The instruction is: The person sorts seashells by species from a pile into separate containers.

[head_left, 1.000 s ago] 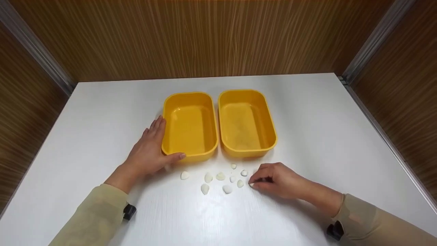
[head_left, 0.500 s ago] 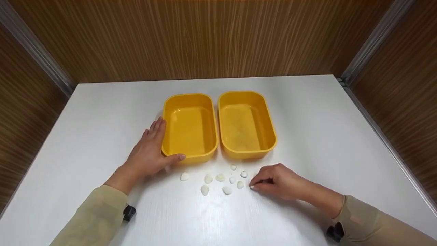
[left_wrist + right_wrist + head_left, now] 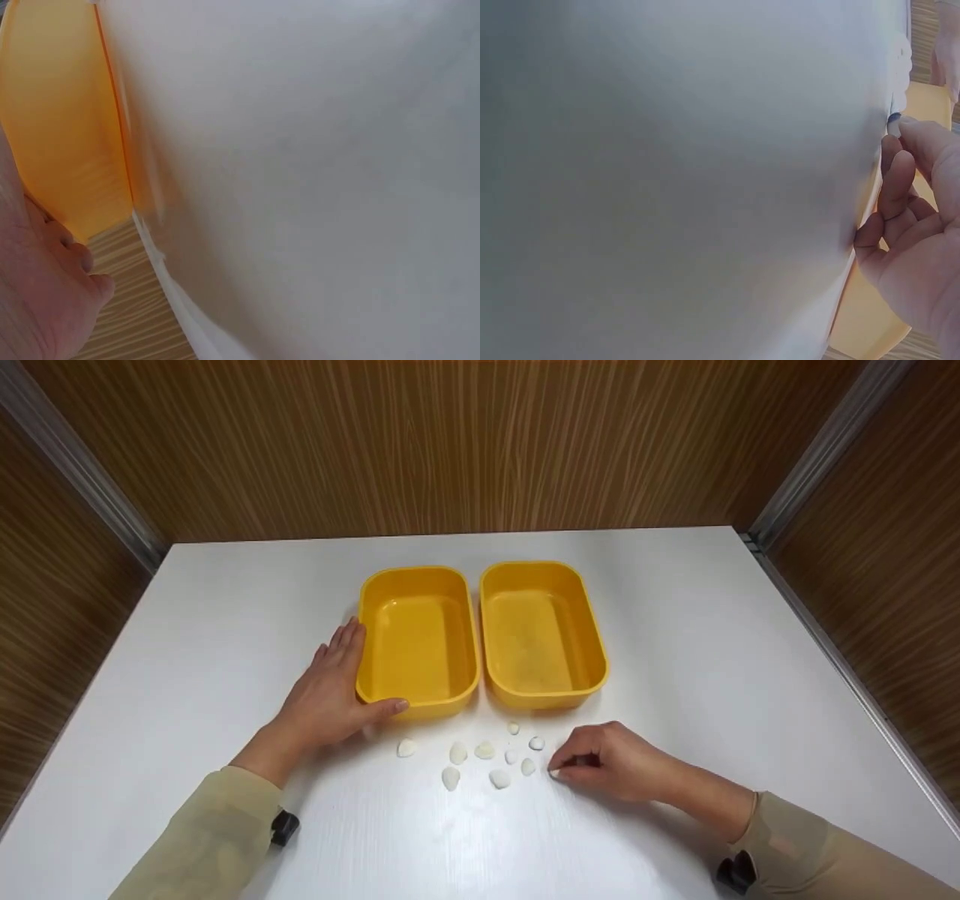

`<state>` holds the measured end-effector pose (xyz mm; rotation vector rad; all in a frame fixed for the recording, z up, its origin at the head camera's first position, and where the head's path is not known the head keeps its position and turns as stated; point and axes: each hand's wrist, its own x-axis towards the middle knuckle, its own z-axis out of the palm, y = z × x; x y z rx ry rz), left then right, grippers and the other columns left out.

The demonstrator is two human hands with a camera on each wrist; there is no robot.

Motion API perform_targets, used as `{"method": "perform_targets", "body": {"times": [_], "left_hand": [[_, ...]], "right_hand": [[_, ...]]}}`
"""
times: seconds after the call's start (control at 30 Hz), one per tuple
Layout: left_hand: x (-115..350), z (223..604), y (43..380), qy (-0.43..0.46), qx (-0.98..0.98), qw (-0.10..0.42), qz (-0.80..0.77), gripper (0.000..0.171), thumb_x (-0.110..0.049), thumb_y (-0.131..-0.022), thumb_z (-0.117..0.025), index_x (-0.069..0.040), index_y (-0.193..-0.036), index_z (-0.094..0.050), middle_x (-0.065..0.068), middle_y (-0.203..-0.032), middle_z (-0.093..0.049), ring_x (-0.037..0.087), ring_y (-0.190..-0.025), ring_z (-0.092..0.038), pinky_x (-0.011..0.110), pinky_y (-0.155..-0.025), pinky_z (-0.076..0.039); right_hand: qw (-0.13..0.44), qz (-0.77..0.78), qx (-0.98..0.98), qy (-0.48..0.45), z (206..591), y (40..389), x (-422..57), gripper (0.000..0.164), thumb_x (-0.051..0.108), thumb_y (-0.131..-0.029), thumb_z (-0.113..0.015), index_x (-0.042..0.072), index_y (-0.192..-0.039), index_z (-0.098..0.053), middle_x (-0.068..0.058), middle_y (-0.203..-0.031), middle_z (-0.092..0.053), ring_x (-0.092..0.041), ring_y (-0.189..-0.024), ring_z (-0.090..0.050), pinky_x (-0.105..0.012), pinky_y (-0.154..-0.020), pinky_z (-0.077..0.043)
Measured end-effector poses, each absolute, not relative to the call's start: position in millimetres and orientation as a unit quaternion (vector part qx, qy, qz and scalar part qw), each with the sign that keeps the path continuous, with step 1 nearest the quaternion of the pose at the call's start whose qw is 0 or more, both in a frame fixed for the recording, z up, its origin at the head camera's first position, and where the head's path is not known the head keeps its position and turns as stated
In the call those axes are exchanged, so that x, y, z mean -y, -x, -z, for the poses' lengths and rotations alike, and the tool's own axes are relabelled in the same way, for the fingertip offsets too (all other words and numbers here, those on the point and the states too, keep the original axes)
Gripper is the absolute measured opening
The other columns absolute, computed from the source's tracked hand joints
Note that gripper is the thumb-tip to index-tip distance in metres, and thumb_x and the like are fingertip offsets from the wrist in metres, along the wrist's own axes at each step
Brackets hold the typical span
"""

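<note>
Several small whitish seashells point(image 3: 499, 778) lie scattered on the white table in front of two yellow plastic containers. My right hand point(image 3: 619, 761) rests low at the right end of the shells, pinching a small white shell point(image 3: 554, 773) between thumb and forefinger; most of it is hidden by the fingertips. In the right wrist view the pinched shell point(image 3: 894, 124) shows a dark edge. My left hand point(image 3: 322, 690) lies against the near left corner of the left container point(image 3: 420, 710), fingers straight along its side and thumb at its front rim. Both containers have bare bottoms.
The right container point(image 3: 544, 700) stands close beside the left one, a narrow gap between them. Wood-grain panels point(image 3: 465, 450) enclose the white table point(image 3: 697, 660) at the back and both sides. A black strap piece point(image 3: 285, 826) sits at the left cuff, another point(image 3: 736, 871) at the right.
</note>
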<state>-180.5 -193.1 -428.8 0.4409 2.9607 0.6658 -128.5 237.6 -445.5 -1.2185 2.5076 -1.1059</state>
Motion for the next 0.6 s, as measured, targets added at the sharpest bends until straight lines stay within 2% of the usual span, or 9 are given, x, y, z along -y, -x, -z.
{"method": "perform_targets", "body": {"times": [0.23, 0.6], "left_hand": [[194.1, 428.5, 180.8, -0.149, -0.965, 0.035, -0.213, 0.133, -0.087, -0.086, -0.058, -0.006, -0.17, 0.004, 0.014, -0.178, 0.0, 0.032, -0.164, -0.001, 0.056, -0.13, -0.004], [193.9, 428.1, 180.6, -0.149, -0.964, 0.036, -0.217, 0.134, -0.088, -0.085, -0.059, -0.006, -0.17, 0.004, 0.013, -0.178, 0.0, 0.032, -0.164, -0.001, 0.056, -0.13, -0.004]], "right_hand": [[0.082, 0.369, -0.841, 0.387, 442.2, 125.4, -234.2, 0.02, 0.0, -0.091, -0.079, 0.017, -0.099, -0.084, 0.01, -0.089, -0.074, -0.003, -0.076, -0.06, -0.023, -0.068, -0.055], [0.118, 0.379, -0.844, 0.36, 439.1, 125.1, -232.1, 0.019, -0.001, -0.093, -0.078, 0.016, -0.101, -0.08, 0.007, -0.09, -0.073, -0.004, -0.072, -0.053, -0.019, -0.064, -0.049]]}}
